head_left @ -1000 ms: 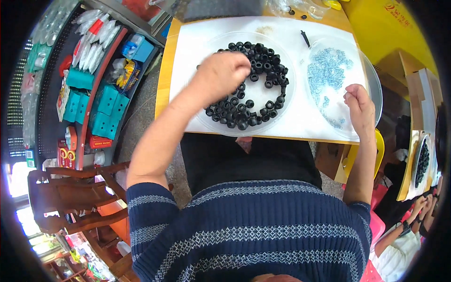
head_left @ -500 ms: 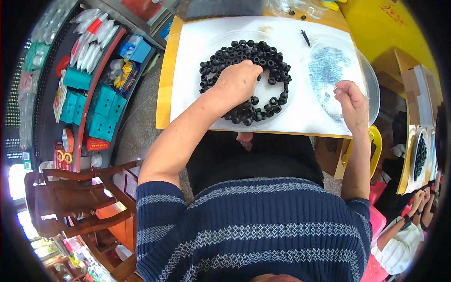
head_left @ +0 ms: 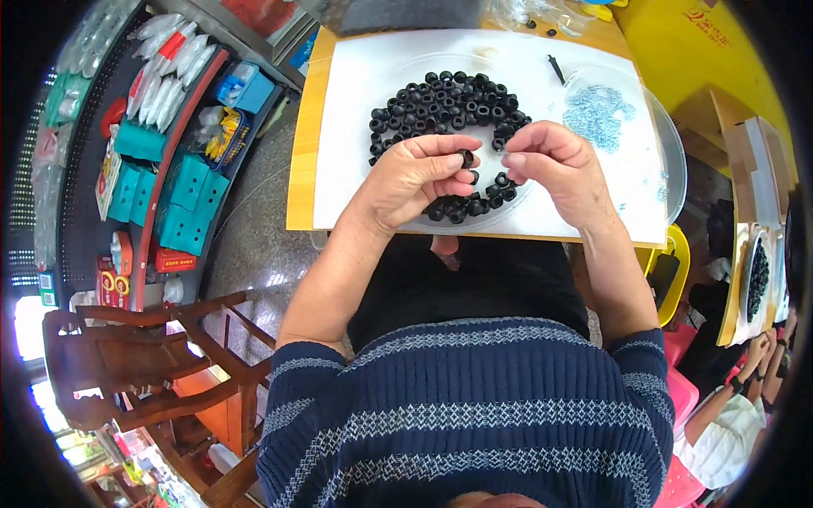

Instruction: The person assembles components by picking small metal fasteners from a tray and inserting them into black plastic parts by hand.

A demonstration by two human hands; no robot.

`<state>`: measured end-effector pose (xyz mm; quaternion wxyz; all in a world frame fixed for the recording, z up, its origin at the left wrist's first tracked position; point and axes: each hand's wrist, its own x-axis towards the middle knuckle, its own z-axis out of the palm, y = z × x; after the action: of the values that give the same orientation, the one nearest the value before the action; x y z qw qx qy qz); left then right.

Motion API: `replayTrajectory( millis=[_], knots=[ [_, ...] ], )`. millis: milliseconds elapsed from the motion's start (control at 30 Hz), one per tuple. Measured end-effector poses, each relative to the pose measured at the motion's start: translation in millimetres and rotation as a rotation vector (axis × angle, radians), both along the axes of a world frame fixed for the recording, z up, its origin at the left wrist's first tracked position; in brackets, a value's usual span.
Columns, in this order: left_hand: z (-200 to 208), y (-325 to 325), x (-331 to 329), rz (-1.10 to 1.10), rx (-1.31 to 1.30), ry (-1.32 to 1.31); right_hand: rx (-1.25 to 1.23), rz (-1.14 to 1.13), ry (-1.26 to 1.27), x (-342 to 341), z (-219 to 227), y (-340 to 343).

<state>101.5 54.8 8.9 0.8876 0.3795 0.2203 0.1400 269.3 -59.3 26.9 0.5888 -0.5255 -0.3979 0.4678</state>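
Between the thumb and fingers of my left hand (head_left: 419, 178) is a small black ring-shaped cap (head_left: 465, 158), held above the near side of a clear round tray (head_left: 398, 68). Many black caps (head_left: 449, 102) of the same kind lie in that tray, hollow and short. Facing it from the right, my right hand (head_left: 559, 165) has its thumb and index finger pinched together; anything between them is too small to make out. A second clear tray (head_left: 677, 169), right of my right hand, bears a scatter of tiny pale-blue glittery pieces (head_left: 597, 117).
White paper (head_left: 347, 169) covers the wooden table (head_left: 303, 169). A small black tool (head_left: 555, 69) lies near the far edge. Clear plastic bags (head_left: 517, 13) sit at the back. To the left stand a wooden chair (head_left: 144, 364) and a stocked shelf (head_left: 161, 169). Another person (head_left: 720, 449) works at the right.
My left hand has lifted a black cap from the tray and turned toward me. My right hand has moved left from the glittery pieces to meet it.
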Motion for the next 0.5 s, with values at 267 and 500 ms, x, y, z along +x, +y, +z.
replayTrajectory(
  millis=[267,500],
  knots=[
    [-12.2,2.6,-5.9,0.04,-0.014,-0.159,0.0,0.075,-0.008,-20.9,-0.4,14.8],
    [-10.4,0.8,-6.4,0.021,0.056,-0.134,-0.106,0.02,-0.363,-25.6,-0.4,19.5]
  ],
)
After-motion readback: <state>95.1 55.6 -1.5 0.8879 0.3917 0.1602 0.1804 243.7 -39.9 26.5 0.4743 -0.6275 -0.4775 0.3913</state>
